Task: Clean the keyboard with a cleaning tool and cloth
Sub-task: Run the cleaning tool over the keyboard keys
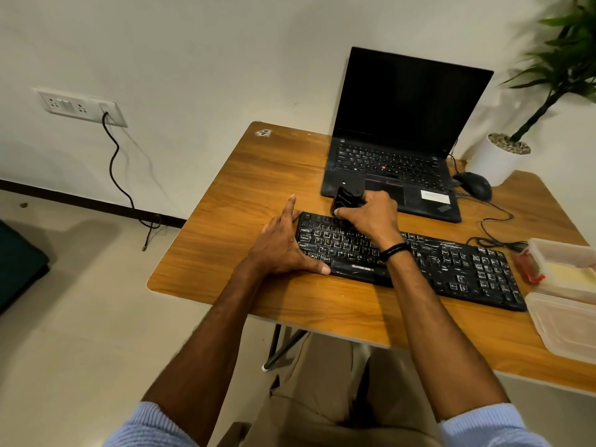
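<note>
A black keyboard (451, 269) with dusty, streaked keys lies across the wooden table (258, 175). My left hand (283, 243) rests on the keyboard's left end, with straight fingers along its edge and the thumb on its front edge. My right hand (371, 214) grips a small black cleaning tool (345, 198) and holds it down on the top left rows of keys. A black band circles my right wrist. No cloth shows outside the box at the right.
An open black laptop (403, 140) stands behind the keyboard, with a black mouse (477, 185) and its cable to the right. A clear plastic box (567, 262) with a red item and a lid (567, 324) sit at the right edge. A potted plant (503, 156) stands behind.
</note>
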